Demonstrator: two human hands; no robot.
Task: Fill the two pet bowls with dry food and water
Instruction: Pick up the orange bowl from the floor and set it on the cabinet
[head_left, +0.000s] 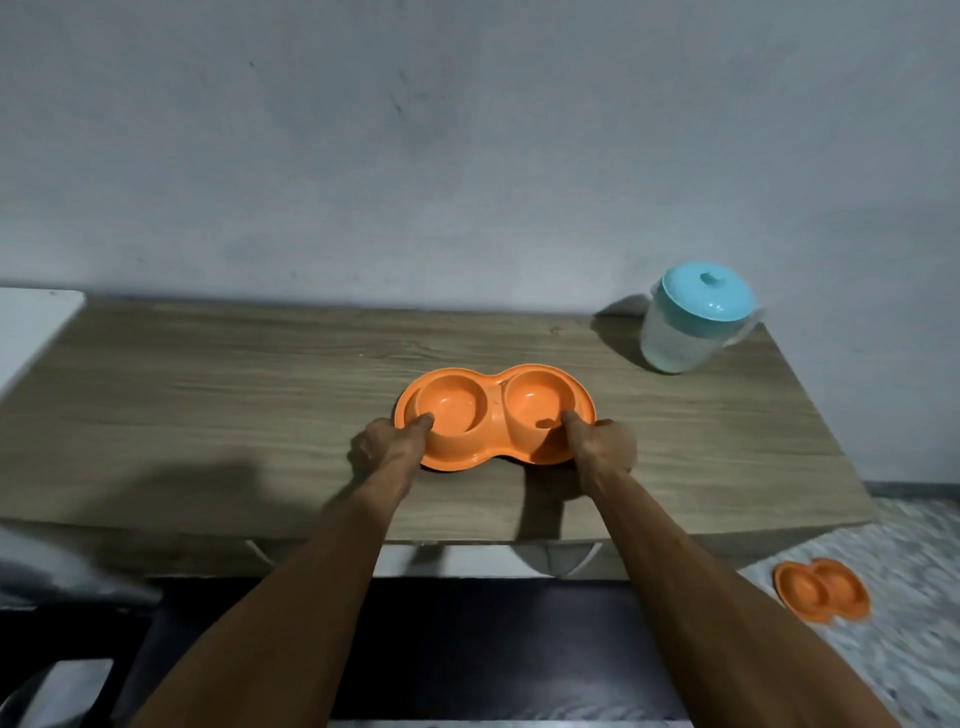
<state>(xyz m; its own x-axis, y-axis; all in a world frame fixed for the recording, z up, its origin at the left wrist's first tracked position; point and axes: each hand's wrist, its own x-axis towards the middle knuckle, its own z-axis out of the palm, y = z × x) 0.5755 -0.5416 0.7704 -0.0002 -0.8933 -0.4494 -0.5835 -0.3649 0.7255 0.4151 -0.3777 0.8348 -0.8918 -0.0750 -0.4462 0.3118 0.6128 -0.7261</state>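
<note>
An orange double pet bowl rests on the wooden table, a little right of centre. Both of its round wells look empty. My left hand grips its near left rim, thumb over the left well's edge. My right hand grips the near right rim, thumb hooked into the right well. A translucent jug with a teal lid stands at the table's back right corner, lid on.
A second orange double bowl lies on the speckled floor at the lower right. A white object sits at the table's far left. A grey wall stands behind the table. Dark furniture lies below the front edge.
</note>
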